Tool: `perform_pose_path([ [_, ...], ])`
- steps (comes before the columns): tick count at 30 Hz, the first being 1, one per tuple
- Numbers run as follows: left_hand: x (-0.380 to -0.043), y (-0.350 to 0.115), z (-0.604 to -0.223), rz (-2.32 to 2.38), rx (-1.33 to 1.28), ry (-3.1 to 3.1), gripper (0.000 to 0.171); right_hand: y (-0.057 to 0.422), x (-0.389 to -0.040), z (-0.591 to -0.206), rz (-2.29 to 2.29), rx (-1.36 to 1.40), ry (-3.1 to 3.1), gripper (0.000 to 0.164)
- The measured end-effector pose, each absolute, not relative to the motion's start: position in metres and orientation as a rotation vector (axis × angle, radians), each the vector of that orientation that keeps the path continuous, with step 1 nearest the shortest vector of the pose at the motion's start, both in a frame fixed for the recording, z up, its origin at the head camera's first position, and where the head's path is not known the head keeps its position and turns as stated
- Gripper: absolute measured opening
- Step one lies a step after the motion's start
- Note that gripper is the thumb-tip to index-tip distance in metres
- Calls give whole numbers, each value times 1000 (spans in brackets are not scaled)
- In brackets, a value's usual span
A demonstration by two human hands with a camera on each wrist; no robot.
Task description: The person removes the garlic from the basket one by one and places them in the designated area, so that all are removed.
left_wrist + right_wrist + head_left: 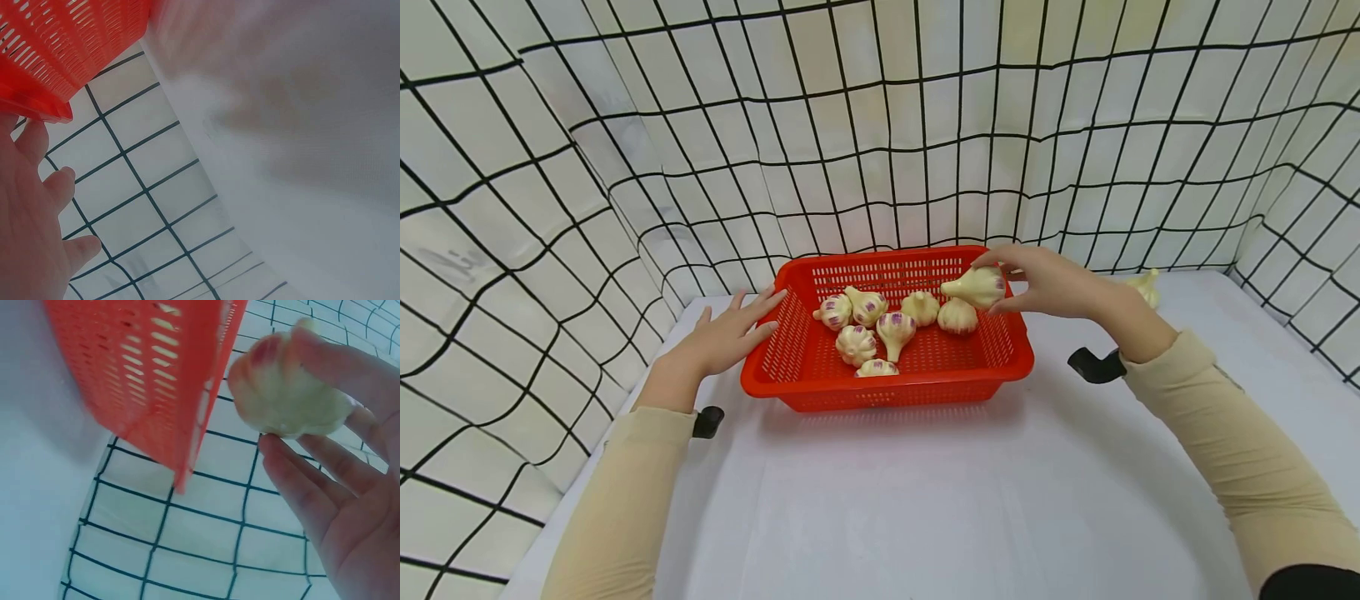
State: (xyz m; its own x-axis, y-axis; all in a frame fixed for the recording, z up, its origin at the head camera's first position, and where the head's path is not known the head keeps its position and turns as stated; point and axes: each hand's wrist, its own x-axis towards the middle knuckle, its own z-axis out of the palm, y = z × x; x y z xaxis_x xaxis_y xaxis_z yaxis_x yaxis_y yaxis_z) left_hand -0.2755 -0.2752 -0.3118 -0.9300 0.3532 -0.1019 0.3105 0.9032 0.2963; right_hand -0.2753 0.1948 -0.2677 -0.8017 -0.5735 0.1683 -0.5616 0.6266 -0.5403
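A red plastic basket (887, 392) with slotted walls holds several garlic bulbs (897, 332), white with purple marks. Over its right end my right hand (1045, 283) grips one garlic bulb (979, 287) between thumb and fingers, stem pointing left. The right wrist view shows this same garlic bulb (287, 387) pinched beside the basket wall (137, 369). At the basket's left rim, my left hand (722, 337) rests with its fingers spread. In the left wrist view, the left hand's fingers (59, 187) are extended, some touching under the basket's rim (37, 106).
Another garlic bulb (1145, 287) lies on the white table (925, 500) at the back right, partly hidden behind my right wrist. Black netting (887, 150) over white walls encloses the back and both sides.
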Motion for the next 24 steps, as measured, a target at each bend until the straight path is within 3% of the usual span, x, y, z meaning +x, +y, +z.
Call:
perform_pose_path([
  [8, -275, -276, -312, 418, 514, 2918, 66, 208, -276, -276, -1099, -865, 2883, 65],
  [24, -276, -276, -313, 421, 514, 2919, 66, 229, -277, -293, -1553, -630, 2786, 69],
])
